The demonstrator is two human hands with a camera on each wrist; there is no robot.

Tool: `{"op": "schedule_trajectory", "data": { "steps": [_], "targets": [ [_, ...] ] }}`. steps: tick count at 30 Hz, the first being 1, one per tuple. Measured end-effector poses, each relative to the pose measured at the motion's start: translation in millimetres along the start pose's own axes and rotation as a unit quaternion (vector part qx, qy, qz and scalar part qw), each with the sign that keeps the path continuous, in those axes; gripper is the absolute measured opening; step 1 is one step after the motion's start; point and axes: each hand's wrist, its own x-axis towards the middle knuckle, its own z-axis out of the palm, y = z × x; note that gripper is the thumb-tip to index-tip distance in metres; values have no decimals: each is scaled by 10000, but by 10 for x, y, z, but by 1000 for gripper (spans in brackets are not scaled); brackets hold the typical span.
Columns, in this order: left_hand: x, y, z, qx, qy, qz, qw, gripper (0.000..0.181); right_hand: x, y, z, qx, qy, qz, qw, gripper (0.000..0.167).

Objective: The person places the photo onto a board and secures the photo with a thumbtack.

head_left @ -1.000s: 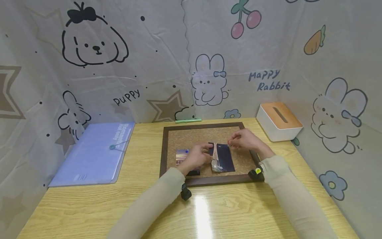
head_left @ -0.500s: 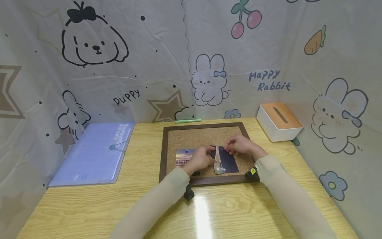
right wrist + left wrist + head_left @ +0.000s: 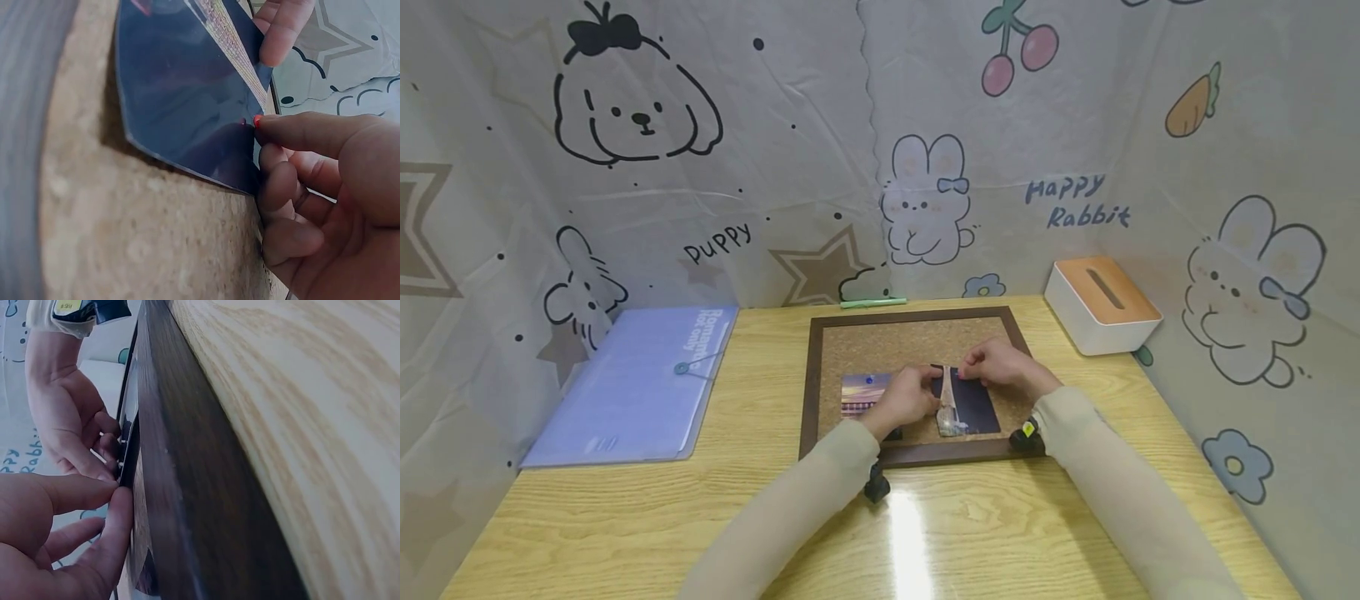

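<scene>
A dark photo (image 3: 976, 407) of a lit tower lies over the cork board (image 3: 865, 343), its edge slightly raised from the cork in the right wrist view. My left hand (image 3: 906, 398) holds the photo's left edge between thumb and finger. Near the photo's top edge, my right hand (image 3: 1000, 365) pinches a red push pin (image 3: 257, 120) between thumb and forefinger; its point is hidden. Left of my left hand, a purple sunset photo (image 3: 859, 393) has a blue push pin (image 3: 870, 380) at its top. My left forearm and hand cover part of it.
A dark wooden frame (image 3: 811, 379) borders the board on the wooden table (image 3: 760, 533). At the left lies a blue document folder (image 3: 625, 392). A green pen (image 3: 874, 303) is behind the board, and a white tissue box (image 3: 1097, 321) stands at the back right.
My right hand has moved left and slightly down, bringing the red pin from beyond the photo's right corner to its upper edge. The dark photo has shifted slightly right and down.
</scene>
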Motion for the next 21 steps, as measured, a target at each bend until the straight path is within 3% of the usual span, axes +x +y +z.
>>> {"op": "schedule_trajectory", "data": {
  "steps": [12,21],
  "targets": [
    [-31,50,18,605,160,-19,9980,50,19,-33,-5,14,52,556,9984,15],
    [-29,68,24,831,226,-49,9963,51,49,-37,-9,-181,123,473,9986,15]
  ]
}}
